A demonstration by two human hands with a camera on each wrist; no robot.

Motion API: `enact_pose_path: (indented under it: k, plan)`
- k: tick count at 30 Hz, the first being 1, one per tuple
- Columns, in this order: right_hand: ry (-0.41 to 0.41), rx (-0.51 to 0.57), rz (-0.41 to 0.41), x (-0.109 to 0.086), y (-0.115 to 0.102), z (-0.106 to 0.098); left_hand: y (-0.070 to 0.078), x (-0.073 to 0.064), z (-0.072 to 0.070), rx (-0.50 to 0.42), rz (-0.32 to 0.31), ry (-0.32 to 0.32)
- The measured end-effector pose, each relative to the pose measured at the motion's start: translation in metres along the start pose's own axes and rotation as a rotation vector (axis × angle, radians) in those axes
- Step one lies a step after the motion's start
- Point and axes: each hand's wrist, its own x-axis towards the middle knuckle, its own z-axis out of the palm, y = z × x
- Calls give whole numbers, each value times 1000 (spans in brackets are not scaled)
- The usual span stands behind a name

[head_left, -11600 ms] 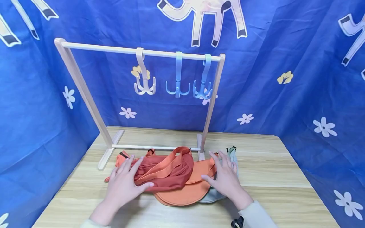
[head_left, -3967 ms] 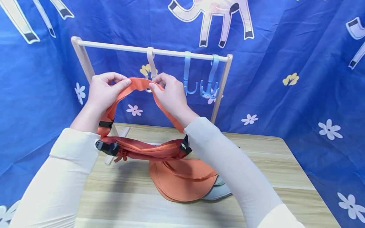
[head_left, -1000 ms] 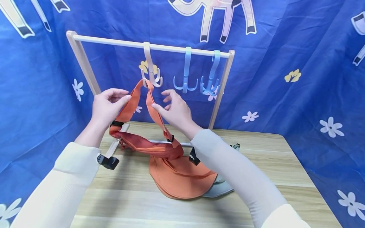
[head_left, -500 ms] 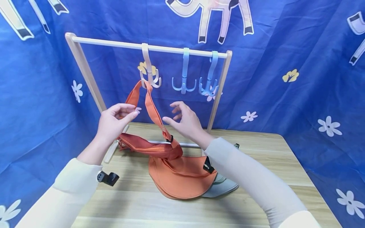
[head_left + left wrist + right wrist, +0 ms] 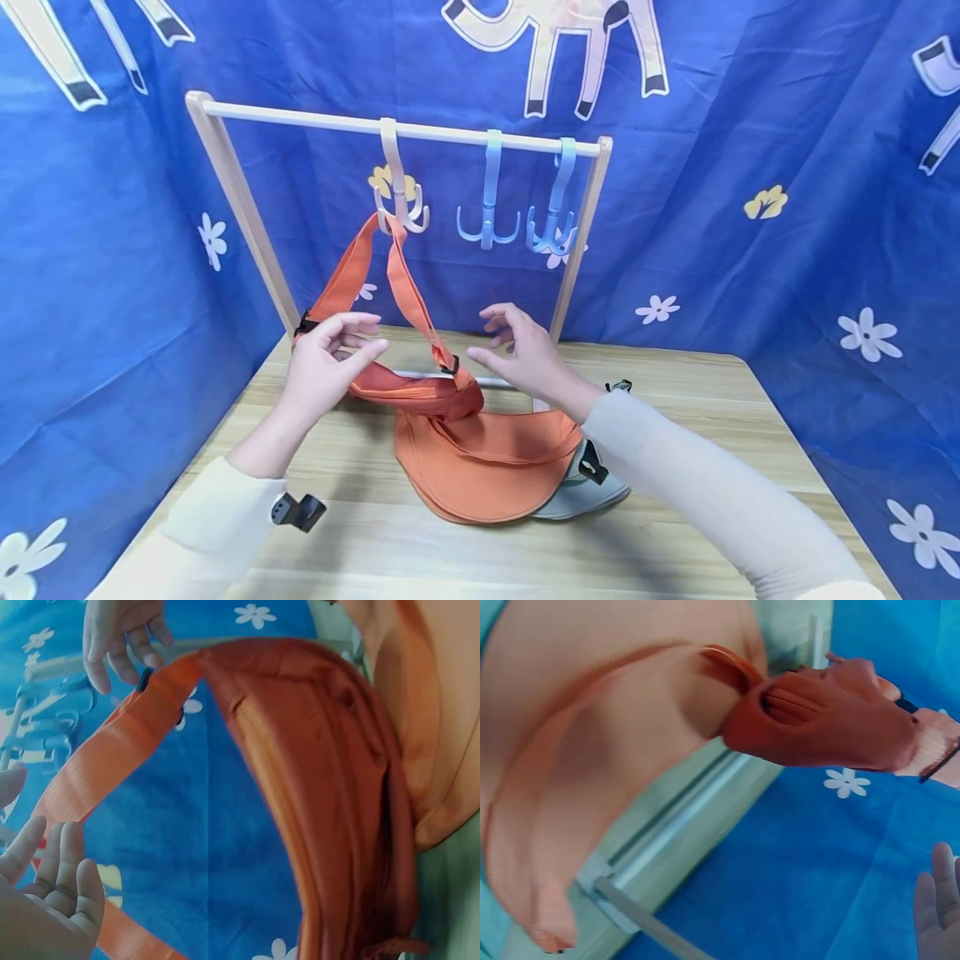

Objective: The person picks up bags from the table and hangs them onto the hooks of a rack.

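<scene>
A rust-red waist bag (image 5: pixel 412 396) hangs by its orange strap (image 5: pixel 408 296) from a prong of the pale pink hook (image 5: pixel 401 208). In the head view my left hand (image 5: pixel 326 362) is in front of the bag's left part, fingers loosely bent and holding nothing. My right hand (image 5: pixel 525 350) is to the right of the strap, apart from it, with its fingers loosely bent. In the left wrist view the bag (image 5: pixel 322 772) spans the middle, zipper visible. An orange, rounded, brim-like cloth item (image 5: pixel 480 487) lies on the table below the bag.
Two blue hooks (image 5: pixel 488 212) hang farther right on the white rail (image 5: pixel 300 119) of the wooden stand. A grey-green cloth item (image 5: pixel 588 498) lies partly under the orange one on the wooden table (image 5: pixel 675 533). Blue printed curtain (image 5: pixel 675 167) closes the back and sides.
The bag was lifted from the pile and its strap hung on the pink hook. Both hands have since let go of the strap and moved lower, the right hand also to the right.
</scene>
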Motion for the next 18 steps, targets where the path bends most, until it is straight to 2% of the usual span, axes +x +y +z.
enact_pose_path:
  k: [7,13,18]
  plan:
    - [-52,19,1,-24,14,-3,-4,-22,18,-22,21,-45]
    - [-71,43,-34,-41,32,-4,-9,-42,36,-49,24,-97]
    - [-79,81,-15,-53,48,-7,-15,-57,49,-58,41,-119]
